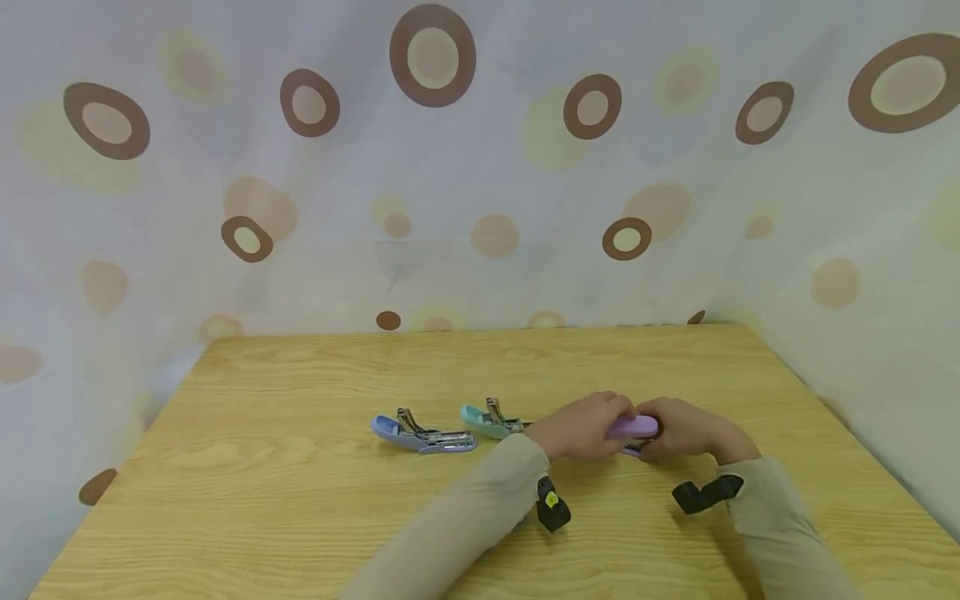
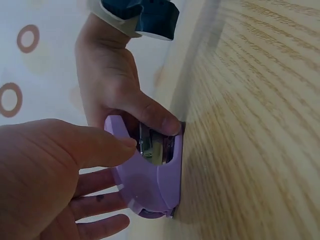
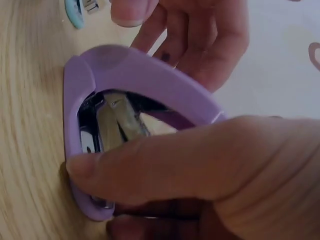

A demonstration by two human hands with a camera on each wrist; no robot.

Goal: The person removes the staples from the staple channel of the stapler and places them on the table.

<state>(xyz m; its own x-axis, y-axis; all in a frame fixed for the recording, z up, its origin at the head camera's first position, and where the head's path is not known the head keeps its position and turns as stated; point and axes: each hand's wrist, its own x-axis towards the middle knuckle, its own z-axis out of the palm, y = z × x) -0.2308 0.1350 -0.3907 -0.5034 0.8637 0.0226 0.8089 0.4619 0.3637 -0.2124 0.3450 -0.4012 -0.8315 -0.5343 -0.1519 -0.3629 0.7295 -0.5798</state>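
Note:
A purple stapler [image 1: 633, 427] stands on the wooden table between both hands, its metal inner parts showing in the side gap. My right hand [image 1: 682, 429] grips one end; in the right wrist view its thumb [image 3: 120, 172] lies across the stapler's base. My left hand [image 1: 588, 427] is at the other side. In the left wrist view its thumb tip overlaps the stapler's upper edge [image 2: 142, 185], while its other fingers [image 2: 100, 202] stretch out straight behind it. The right wrist view shows the left thumb tip apart from the purple shell.
Left of the hands lie a blue stapler [image 1: 423, 437] and a teal stapler [image 1: 487, 422], both folded open with metal parts sticking up. My left hand partly hides the teal one. A patterned cloth [image 1: 435, 167] hangs behind the table [image 1: 247, 517].

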